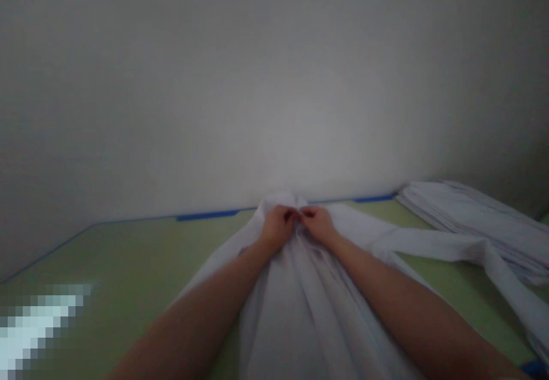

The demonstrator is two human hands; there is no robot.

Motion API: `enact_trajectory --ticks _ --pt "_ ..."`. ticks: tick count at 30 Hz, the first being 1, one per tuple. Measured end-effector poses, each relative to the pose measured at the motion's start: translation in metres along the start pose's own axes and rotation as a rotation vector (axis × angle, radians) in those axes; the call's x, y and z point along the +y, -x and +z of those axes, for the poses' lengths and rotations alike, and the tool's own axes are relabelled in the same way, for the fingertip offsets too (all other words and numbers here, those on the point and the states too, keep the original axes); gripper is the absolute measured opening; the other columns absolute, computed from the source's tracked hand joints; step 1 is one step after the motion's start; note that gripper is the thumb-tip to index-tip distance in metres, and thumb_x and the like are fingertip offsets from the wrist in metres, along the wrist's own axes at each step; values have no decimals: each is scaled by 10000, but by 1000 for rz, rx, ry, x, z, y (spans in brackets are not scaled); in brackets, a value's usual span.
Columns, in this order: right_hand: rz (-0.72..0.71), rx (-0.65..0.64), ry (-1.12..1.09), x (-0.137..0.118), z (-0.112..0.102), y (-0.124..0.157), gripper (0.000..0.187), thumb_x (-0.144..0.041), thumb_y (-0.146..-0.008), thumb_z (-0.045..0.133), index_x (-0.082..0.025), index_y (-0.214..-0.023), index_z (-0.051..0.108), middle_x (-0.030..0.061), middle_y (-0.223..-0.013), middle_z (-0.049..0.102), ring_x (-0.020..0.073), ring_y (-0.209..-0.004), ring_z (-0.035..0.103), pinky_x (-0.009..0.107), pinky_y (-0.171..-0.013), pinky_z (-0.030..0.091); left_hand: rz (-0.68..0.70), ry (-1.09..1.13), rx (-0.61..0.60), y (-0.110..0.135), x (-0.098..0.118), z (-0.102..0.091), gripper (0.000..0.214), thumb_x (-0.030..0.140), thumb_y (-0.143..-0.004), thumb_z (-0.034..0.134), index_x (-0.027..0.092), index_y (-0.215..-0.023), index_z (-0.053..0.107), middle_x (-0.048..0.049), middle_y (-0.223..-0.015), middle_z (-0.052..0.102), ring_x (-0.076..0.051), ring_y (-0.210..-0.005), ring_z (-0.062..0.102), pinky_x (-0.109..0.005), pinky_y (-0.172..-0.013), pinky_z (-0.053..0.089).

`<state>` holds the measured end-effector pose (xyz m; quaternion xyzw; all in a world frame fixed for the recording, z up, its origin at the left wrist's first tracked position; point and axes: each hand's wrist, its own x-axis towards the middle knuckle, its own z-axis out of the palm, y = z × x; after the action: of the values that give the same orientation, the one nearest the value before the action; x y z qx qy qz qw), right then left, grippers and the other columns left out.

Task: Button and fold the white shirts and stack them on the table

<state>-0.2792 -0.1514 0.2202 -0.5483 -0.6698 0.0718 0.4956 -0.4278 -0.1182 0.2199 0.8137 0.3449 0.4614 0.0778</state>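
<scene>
A white long-sleeved garment, seemingly a shirt or coat [283, 323], lies stretched toward me over the green table. Near its far end, just below the collar area, my left hand [280, 224] pinches the cloth at the front. Close beside it, almost touching, my right hand [316, 222] pinches the same front edge from the other side. Whatever small part sits between the fingertips is too blurred to make out. One sleeve [441, 244] runs off to the right and bends toward me. Folds run down the front below my hands.
Folded white cloth items [472, 214] lie stacked at the back right, beside the sleeve. The green tabletop [128, 277] has blue edging [208, 216] and meets a pale wall [274, 82]. A pixelated bright patch covers the lower left corner.
</scene>
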Motion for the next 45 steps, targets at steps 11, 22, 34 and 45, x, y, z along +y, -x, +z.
enact_trajectory --ticks 11,22,34,45 --pt "-11 -31 -36 1 -3 1 204 -284 -726 555 -171 -794 711 17 -740 689 152 -706 604 216 -627 426 28 -20 -16 0 0 1 237 260 -811 482 162 -868 690 -76 -865 671 -182 -808 588 -274 -738 448" --pt "0 -116 -127 -10 -12 5 298 -292 -780 418 -154 -596 607 -14 -531 555 96 -531 482 188 -529 351 -4 16 -56 -1 -2 1 243 247 -794 481 176 -855 705 -63 -857 687 -184 -816 595 -265 -738 447" --pt "88 -63 -197 7 -1 2 250 -383 -714 574 -140 -729 630 -5 -554 592 92 -474 481 198 -470 342 -97 327 -153 1 1 5 292 202 -745 466 176 -897 714 -15 -779 701 -171 -770 617 -254 -701 465" --pt "-99 -19 38 9 4 3 148 -294 -728 605 -152 -762 624 17 -684 622 111 -620 528 218 -591 368 -339 441 12 1 -6 17 248 362 -682 628 136 -751 704 -67 -713 687 -196 -741 614 -263 -630 459"
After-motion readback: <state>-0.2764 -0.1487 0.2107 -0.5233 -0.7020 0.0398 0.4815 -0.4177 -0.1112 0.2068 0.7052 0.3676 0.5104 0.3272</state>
